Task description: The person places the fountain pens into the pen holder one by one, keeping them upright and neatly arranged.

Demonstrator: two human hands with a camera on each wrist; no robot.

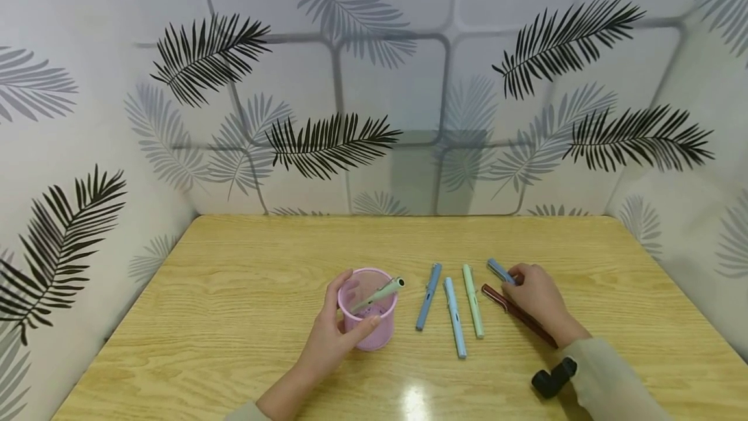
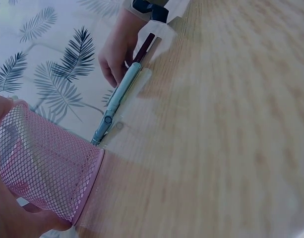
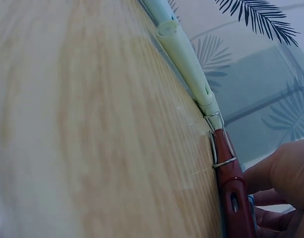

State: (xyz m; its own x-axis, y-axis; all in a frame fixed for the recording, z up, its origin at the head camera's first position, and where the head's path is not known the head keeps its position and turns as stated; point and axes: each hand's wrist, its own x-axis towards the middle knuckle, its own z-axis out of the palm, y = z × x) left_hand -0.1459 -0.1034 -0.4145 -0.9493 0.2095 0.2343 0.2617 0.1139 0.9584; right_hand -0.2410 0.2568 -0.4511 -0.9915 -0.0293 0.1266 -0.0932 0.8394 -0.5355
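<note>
Pen (image 1: 499, 269) in right hand (image 1: 539, 296), seemingly far-leftward

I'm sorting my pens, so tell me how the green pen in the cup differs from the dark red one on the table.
The green pen is pale, while the dark red pen is deep in colour. The green pen leans inside the cup; the red pen lies flat on the table. Both are slim, straight pens.

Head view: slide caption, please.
Left hand holds a pink mesh cup; right hand grips a blue pen beside a dark red pen.
</note>
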